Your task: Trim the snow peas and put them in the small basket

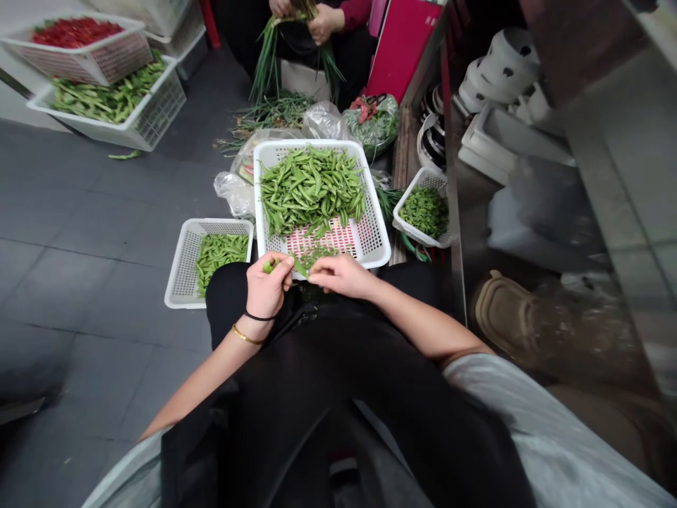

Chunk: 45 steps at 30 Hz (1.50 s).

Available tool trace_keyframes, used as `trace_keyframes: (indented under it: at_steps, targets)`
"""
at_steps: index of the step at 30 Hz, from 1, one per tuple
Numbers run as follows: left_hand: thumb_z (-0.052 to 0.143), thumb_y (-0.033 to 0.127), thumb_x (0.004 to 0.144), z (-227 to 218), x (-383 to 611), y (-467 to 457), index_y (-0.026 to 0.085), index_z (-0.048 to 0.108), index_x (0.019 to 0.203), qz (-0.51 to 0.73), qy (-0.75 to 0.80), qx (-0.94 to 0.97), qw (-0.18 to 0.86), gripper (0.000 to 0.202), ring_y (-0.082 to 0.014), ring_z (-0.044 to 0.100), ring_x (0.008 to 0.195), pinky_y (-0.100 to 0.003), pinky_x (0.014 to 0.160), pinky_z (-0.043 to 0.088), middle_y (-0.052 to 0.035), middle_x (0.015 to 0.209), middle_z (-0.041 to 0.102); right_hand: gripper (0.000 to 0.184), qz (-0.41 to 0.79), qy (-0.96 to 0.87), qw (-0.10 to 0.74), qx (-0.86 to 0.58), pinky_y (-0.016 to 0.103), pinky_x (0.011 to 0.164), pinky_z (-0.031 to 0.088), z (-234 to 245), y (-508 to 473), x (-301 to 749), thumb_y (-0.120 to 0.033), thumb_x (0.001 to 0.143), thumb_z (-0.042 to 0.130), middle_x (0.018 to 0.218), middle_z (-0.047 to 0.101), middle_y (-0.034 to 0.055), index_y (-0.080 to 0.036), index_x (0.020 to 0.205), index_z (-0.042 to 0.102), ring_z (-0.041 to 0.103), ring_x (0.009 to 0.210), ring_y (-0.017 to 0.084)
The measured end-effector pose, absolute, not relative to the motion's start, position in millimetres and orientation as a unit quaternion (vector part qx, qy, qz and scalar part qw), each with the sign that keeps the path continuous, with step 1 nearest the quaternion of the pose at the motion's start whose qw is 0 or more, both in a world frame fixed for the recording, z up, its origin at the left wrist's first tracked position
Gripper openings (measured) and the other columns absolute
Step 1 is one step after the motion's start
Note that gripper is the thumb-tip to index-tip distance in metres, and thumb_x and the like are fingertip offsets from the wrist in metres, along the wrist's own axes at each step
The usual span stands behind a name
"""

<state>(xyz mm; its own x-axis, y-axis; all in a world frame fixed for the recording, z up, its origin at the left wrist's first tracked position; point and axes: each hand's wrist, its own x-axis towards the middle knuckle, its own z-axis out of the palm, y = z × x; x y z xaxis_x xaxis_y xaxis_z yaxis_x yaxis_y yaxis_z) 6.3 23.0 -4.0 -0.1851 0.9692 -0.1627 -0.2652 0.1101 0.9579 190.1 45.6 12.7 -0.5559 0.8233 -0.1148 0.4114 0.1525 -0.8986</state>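
Between my hands is a green pea pod (300, 267). My left hand (266, 283), with a black band and a gold bracelet at its wrist, is closed on it, and more green shows between its fingers. The fingertips of my right hand (341, 275) pinch the pod's other end. Just beyond, a big white perforated basket (379, 236) holds a heap of pea pods (312, 187), with small trimmings (317, 254) near its front edge. A smaller white basket (183, 264) with pods stands at my left knee.
Opposite me, a person's hands (324, 25) hold green onions (269, 60). Stacked baskets of red peppers (77, 32) and green pods (108, 95) stand back left. Plastic bags (236, 194) lie around the big basket. At right are a basket of greens (424, 212) and a metal shelf edge (455, 212).
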Motion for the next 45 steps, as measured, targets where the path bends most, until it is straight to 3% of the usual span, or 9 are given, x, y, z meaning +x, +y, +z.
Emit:
trace_keyframes:
  at_steps: [8,14,20,23,28,32,37,41,45]
  targets:
    - [0.073,0.028,0.069,2.1,-2.6,18.4,0.014,0.065,0.068,0.430,0.535,0.488,0.539,0.016,-0.0054,0.039,0.040,-0.018,0.040,0.030,0.0012,0.052,0.056,0.023,0.282,-0.893,0.173,-0.306,0.023,0.063,0.036,1.8,39.0,176.8,-0.024,0.090,0.046,0.069,0.058,0.0030,-0.016,0.070,0.054,0.050,0.064,0.012]
    - [0.075,0.015,0.061,17.9,-8.2,28.9,0.012,0.065,0.058,0.308,0.446,0.609,0.580,0.011,-0.0068,0.044,0.049,-0.017,0.047,0.033,-0.0010,0.053,0.056,0.025,0.481,-0.864,0.038,-0.148,0.018,0.055,0.034,12.3,35.4,191.9,-0.022,0.088,0.049,0.058,0.051,-0.0035,-0.015,0.066,0.056,0.045,0.053,0.006]
    - [0.069,0.023,0.062,0.9,-19.2,34.9,0.013,0.057,0.060,0.367,0.343,0.369,0.782,0.016,-0.0065,0.042,0.040,-0.017,0.032,0.025,-0.0078,0.067,0.062,0.031,0.465,-0.795,-0.087,-0.381,0.019,0.056,0.041,1.8,106.0,232.3,-0.017,0.077,0.060,0.066,0.065,-0.0037,-0.018,0.108,0.063,0.057,0.053,0.008]
    - [0.068,0.024,0.061,-7.4,-18.1,39.1,0.013,0.056,0.061,0.379,0.294,0.291,0.828,0.016,-0.0062,0.038,0.034,-0.016,0.028,0.023,-0.0047,0.055,0.057,0.026,0.276,-0.790,-0.162,-0.523,0.025,0.069,0.045,-26.6,151.9,225.7,-0.014,0.077,0.057,0.087,0.071,0.0116,-0.011,0.100,0.069,0.065,0.076,0.018]
    - [0.068,0.024,0.064,-12.7,-21.3,43.3,0.013,0.054,0.060,0.372,0.284,0.263,0.844,0.018,-0.0047,0.035,0.028,-0.015,0.025,0.022,-0.0054,0.053,0.058,0.030,0.236,-0.762,-0.172,-0.578,0.030,0.081,0.047,-74.3,190.3,188.8,-0.011,0.079,0.053,0.111,0.064,0.0267,0.000,0.103,0.066,0.064,0.097,0.027]
    - [0.067,0.022,0.065,-19.1,-30.4,41.0,0.014,0.061,0.077,0.380,0.286,0.266,0.838,0.015,-0.0068,0.036,0.025,-0.016,0.025,0.027,-0.0005,0.045,0.053,0.031,0.250,-0.752,-0.163,-0.588,0.027,0.081,0.047,-81.3,193.1,189.9,-0.014,0.076,0.057,0.111,0.064,0.0258,0.000,0.103,0.066,0.063,0.101,0.026]
    - [0.061,0.018,0.068,-23.2,-27.9,39.6,0.014,0.063,0.094,0.386,0.263,0.287,0.837,0.027,-0.0103,0.043,0.026,-0.017,0.024,0.027,-0.0014,0.047,0.057,0.020,0.331,-0.738,-0.133,-0.572,0.020,0.059,0.046,-46.3,155.9,223.6,-0.023,0.079,0.050,0.069,0.069,0.0081,-0.010,0.080,0.066,0.064,0.062,0.013]
    - [0.065,0.017,0.061,-19.7,-16.2,39.3,0.012,0.062,0.103,0.378,0.270,0.290,0.837,0.042,-0.0155,0.058,0.041,-0.017,0.025,0.029,-0.0073,0.066,0.066,0.012,0.467,-0.718,0.081,-0.509,0.018,0.052,0.041,-9.6,89.5,229.7,-0.026,0.078,0.051,0.055,0.058,-0.0026,-0.016,0.075,0.056,0.055,0.050,0.009]
    - [0.073,0.027,0.062,-12.6,-0.1,34.1,0.013,0.060,0.083,0.374,0.323,0.294,0.818,0.028,-0.0092,0.050,0.042,-0.014,0.027,0.026,-0.0043,0.065,0.063,0.005,0.329,-0.807,0.175,-0.459,0.019,0.053,0.032,12.4,34.6,208.4,-0.018,0.072,0.054,0.061,0.054,-0.0029,-0.017,0.068,0.052,0.046,0.053,0.007]
